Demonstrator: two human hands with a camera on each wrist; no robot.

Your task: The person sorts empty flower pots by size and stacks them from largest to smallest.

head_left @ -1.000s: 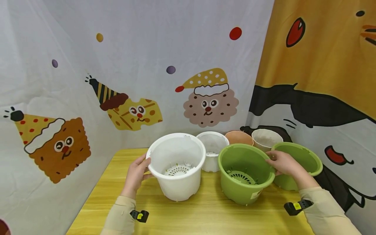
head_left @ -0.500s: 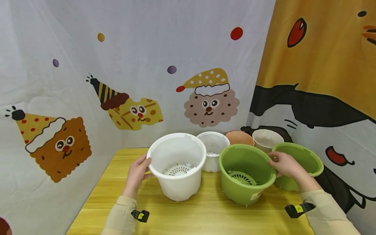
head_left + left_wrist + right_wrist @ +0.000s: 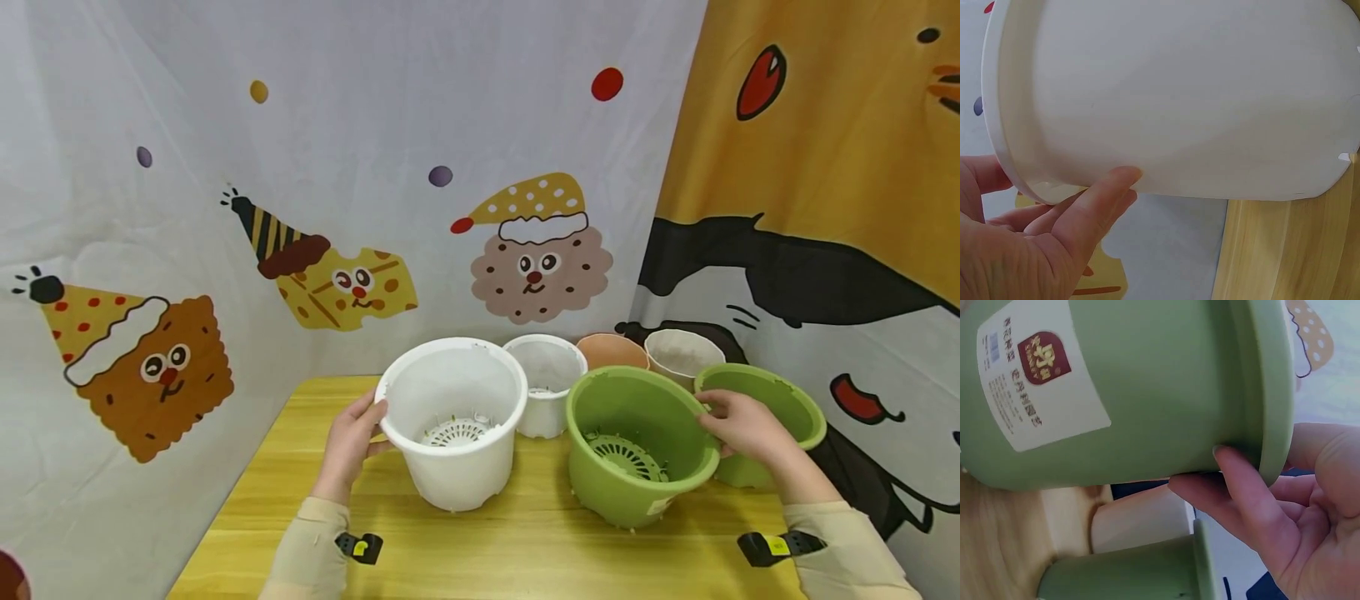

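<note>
My left hand [image 3: 351,446] grips the rim of a large white plastic flower pot [image 3: 459,479], thumb over the edge and fingers against the outer wall. The pot leans slightly toward me, showing its slotted bottom. On the right, my right hand [image 3: 746,425] pinches the rim of a green flower pot [image 3: 626,492], which is tilted and also shows a slotted bottom. In the right wrist view a white label [image 3: 1047,375] sits on the green pot's side. The left wrist view shows fingers [image 3: 1107,194] under the white pot's rim. Whether either pot touches the table cannot be told.
Behind stand a smaller white pot [image 3: 542,417], an orange pot [image 3: 611,350] and a cream pot [image 3: 682,354]. A second green pot [image 3: 780,400] stands behind my right hand. The wooden table [image 3: 465,558] meets printed cloth [image 3: 360,100] at the back and sides.
The green pot has shifted slightly right and tilted more, together with my right hand. My left hand and the white pot stay nearly still.
</note>
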